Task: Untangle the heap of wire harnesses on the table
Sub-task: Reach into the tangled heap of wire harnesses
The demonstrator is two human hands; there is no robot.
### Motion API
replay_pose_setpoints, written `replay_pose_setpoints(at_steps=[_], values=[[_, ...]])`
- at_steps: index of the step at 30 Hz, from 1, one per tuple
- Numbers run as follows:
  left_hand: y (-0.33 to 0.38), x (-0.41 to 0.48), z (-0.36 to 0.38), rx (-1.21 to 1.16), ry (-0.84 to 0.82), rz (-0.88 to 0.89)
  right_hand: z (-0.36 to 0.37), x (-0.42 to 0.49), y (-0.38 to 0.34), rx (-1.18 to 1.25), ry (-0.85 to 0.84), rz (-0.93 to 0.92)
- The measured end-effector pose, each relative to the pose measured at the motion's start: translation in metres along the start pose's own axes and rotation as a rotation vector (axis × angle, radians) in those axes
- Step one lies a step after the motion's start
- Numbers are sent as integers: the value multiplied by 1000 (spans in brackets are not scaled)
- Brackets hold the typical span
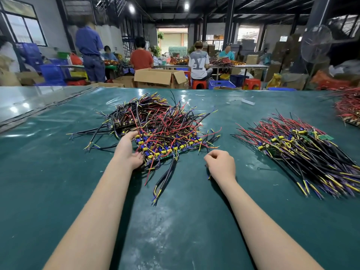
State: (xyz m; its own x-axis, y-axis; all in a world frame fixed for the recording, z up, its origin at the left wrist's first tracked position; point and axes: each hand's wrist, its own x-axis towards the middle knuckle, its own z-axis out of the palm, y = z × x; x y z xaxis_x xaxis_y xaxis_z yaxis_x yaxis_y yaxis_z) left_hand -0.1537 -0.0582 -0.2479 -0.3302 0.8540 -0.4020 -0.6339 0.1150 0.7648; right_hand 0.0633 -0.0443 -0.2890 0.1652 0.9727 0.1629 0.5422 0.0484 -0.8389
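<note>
Wire harnesses (163, 123) lay in 1 tangled heap on the green table (58, 172), a little left of centre. 2 bare forearms reached toward it from the near edge. The left hand (128, 151) cupped the heap's near left side and gripped that corner, with its fingers curved over the small boards and its thumb against the lower edge. The right hand (221, 164) rested on the table just right of the heap and apart from it, fingers curled into a loose fist, knuckles up. A short wire end (209, 177) showed beside its wrist, and whether the fist held it could not be told. Black leads (165, 178) trailed from the heap toward the near edge between the 2 arms. Well apart to the right lay another pile (303, 152), its wires combed mostly in 1 direction. Farther right, a red bundle (348, 110) was cut off by the frame. Beyond the table stood an open cardboard box (161, 76), blue crates (52, 73), red stools (198, 83) and a fan (315, 43), with several people at benches.
</note>
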Motion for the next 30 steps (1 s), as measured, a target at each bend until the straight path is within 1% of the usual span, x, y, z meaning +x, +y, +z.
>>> replay_pose_setpoints(at_steps=[2, 4, 6, 8, 9, 12, 13, 14, 15, 17, 18, 20, 21, 23, 26, 27, 28, 30], values=[[-8, 7, -1, 29, 19, 24, 0, 0, 1, 5, -5, -13], [-14, 13, 2, 159, 52, 66, 1, 1, 2, 20, -15, -23], [-17, 17, 6, 327, 91, 178, 1, 0, 2, 21, -19, -48], [-23, 17, 12, 430, 75, 263, 2, 0, 1, 20, -9, -80], [-27, 18, 14, 421, 53, 256, 3, -1, 0, 15, 2, -108], [-31, 16, 18, 287, 32, 205, 6, -3, -1, 32, 52, -214], [-31, 14, 18, 241, 23, 195, 6, -3, -2, 66, 54, -223], [-31, 14, 17, 222, 14, 182, 6, -2, -4, 136, 42, -203], [-30, 13, 15, 213, 2, 183, 5, -1, -6, 255, 8, -139], [-28, 11, 10, 195, -54, 194, 3, 2, -11, 548, -109, 56], [-27, 8, 7, 183, -92, 195, 2, 4, -13, 648, -171, 141], [-24, 1, 2, 166, -177, 203, -1, 7, -15, 744, -255, 248], [-23, -3, -1, 168, -217, 214, -3, 7, -16, 770, -271, 280], [-22, -10, -6, 183, -292, 233, -5, 9, -14, 763, -238, 295], [-21, -17, -7, 180, -379, 251, -5, 17, -6, 489, -48, 174], [-20, -18, -7, 181, -401, 249, -4, 19, -4, 483, -23, 166], [-21, -19, -7, 184, -429, 246, -4, 20, -3, 556, -36, 187], [-22, -19, -7, 206, -469, 236, -4, 17, -5, 871, -106, 295]])
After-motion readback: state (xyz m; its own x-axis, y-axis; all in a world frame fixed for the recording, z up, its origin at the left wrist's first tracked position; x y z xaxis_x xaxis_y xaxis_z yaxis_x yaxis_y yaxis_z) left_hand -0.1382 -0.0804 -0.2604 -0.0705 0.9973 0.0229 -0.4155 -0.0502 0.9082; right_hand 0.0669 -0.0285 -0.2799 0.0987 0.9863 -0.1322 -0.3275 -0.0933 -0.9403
